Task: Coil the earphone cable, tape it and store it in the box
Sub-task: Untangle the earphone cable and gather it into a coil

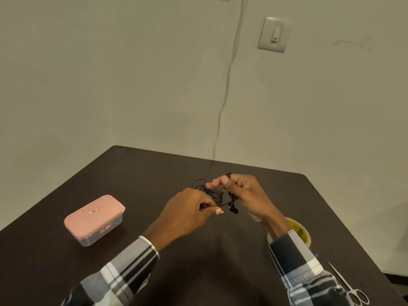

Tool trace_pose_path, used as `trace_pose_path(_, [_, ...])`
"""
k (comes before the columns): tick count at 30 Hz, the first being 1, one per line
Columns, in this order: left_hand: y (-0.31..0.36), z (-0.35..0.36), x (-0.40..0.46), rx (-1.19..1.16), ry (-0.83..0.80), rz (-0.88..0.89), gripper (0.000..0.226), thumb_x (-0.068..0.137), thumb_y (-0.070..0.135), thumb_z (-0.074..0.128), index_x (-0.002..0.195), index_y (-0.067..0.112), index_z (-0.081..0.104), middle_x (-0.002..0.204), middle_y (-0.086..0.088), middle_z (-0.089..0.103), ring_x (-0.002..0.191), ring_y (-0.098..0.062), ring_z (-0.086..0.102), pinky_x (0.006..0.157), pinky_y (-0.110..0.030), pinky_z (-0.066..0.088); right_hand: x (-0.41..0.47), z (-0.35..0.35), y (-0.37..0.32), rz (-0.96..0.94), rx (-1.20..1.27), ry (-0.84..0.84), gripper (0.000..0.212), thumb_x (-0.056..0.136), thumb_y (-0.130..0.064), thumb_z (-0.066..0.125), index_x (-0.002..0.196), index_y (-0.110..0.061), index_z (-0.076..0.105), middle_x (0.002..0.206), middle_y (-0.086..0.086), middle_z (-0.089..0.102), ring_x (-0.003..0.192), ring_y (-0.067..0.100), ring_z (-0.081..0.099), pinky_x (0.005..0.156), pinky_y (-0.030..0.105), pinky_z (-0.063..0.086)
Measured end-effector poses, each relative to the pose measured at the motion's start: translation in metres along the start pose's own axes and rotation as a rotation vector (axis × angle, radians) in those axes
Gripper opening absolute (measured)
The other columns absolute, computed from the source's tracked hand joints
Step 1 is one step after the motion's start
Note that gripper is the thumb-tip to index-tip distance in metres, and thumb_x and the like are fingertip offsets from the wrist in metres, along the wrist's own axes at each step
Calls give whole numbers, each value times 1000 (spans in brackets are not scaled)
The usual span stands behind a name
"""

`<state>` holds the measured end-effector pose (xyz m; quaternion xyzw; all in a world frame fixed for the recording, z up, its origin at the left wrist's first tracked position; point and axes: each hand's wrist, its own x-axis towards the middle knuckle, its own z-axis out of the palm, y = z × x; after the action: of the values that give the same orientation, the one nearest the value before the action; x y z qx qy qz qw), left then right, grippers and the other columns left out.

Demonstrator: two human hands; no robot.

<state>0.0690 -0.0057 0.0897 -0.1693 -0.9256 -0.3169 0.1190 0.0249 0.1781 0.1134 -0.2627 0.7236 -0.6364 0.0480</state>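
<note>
A thin black earphone cable (206,189) hangs in loose loops between my two hands, above the middle of the dark table (154,173). My left hand (189,209) pinches one part of the cable with curled fingers. Part of the cable is wound round the fingers of my right hand (245,195), which holds it. The earbuds (233,209) dangle below the right hand. A small clear box with a pink lid (95,219) stands shut on the table at the left. Under my right wrist lies a roll of tape (298,231) with a yellow core, partly hidden.
Small metal scissors (351,288) lie near the table's right front edge. A grey wire (225,89) runs down the wall behind the table, beside a wall switch (273,34). The table's far edge meets the wall.
</note>
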Motion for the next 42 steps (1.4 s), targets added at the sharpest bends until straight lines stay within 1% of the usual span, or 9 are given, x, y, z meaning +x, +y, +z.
trace_pose_path(6, [14, -42, 3, 252, 87, 136, 26, 92, 53, 56, 94, 33, 73, 86, 13, 64, 75, -4, 53, 62, -27, 38, -1, 5, 6, 71, -60, -132, 57, 91, -51, 66, 79, 5, 65, 74, 14, 60, 71, 25, 51, 68, 29, 38])
trace_pose_path(8, [15, -55, 7, 216, 109, 155, 21, 91, 50, 58, 90, 34, 72, 83, 16, 63, 75, -4, 54, 64, -28, 42, -4, 5, 6, 92, 48, -193, 40, 100, -29, 57, 81, 4, 69, 77, 9, 70, 77, 18, 66, 76, 22, 46])
trace_pose_path(13, [13, -67, 21, -214, -18, 177, 26, 89, 50, 60, 89, 27, 71, 86, 13, 68, 81, -9, 64, 74, -36, 54, -5, 1, 5, 86, 219, -348, 38, 99, -27, 50, 110, 4, 70, 116, 28, 69, 123, 41, 60, 114, 60, 35])
trace_pose_path(18, [15, -55, 25, -618, -100, 138, 32, 94, 34, 56, 103, 6, 69, 104, -9, 73, 100, -24, 69, 88, -35, 56, -7, 5, 4, 95, 410, -467, 38, 95, -37, 62, 108, -2, 72, 113, 22, 72, 123, 42, 59, 111, 58, 37])
trace_pose_path(21, [16, -37, 21, -730, -76, 66, 28, 97, 34, 55, 94, 8, 65, 89, -17, 69, 79, -34, 65, 75, -36, 53, -7, 8, 0, 66, 426, -539, 32, 100, -28, 51, 105, -5, 72, 106, 18, 75, 122, 40, 61, 108, 49, 44])
trace_pose_path(24, [18, -23, 14, -836, -50, -2, 24, 98, 32, 55, 89, 12, 64, 72, 1, 63, 67, -10, 61, 63, -19, 48, -8, 6, -4, 73, 408, -599, 31, 100, -28, 50, 100, -5, 71, 88, 14, 77, 117, 39, 64, 108, 48, 44])
trace_pose_path(29, [11, -19, 14, -968, -45, -154, 27, 95, 38, 59, 85, 14, 68, 63, 3, 57, 65, -9, 57, 76, -22, 47, -6, 1, 0, 134, 369, -513, 28, 101, -28, 54, 90, -4, 64, 62, 9, 66, 83, 31, 73, 95, 51, 49])
trace_pose_path(34, [-6, -17, 12, -1102, -111, -300, 30, 94, 34, 63, 94, 5, 71, 68, -4, 58, 59, -15, 55, 63, -26, 52, -4, 3, 0, 159, 287, -376, 31, 106, -19, 41, 89, -2, 60, 57, 3, 46, 66, 18, 62, 83, 39, 57])
trace_pose_path(42, [-17, -5, 4, -1312, -44, -477, 18, 87, 15, 67, 102, 6, 68, 75, -12, 63, 51, -14, 59, 59, -31, 60, -1, 18, 0, 100, -347, -124, 32, 107, -18, 43, 94, -2, 68, 70, -13, 68, 66, 3, 58, 69, 25, 50])
